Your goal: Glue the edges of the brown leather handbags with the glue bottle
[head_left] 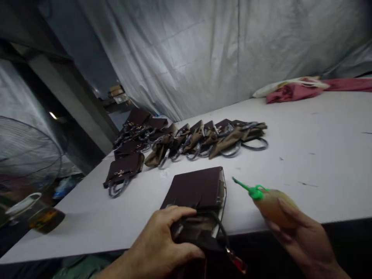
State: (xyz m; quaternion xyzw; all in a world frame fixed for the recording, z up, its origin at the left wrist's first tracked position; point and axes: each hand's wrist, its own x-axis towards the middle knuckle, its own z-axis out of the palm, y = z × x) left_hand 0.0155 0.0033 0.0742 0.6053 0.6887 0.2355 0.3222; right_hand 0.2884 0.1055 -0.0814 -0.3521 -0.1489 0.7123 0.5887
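Clasping a squeeze bottle with amber contents in our right hand, we have its green nozzle near the brown bag but apart from it. That bag lies at the near edge of the bench, its near part pinched between thumb and fingers in the grip of our left hand. We cannot make out what the blurred jar at far left contains, and shadow hides the bag's underside.
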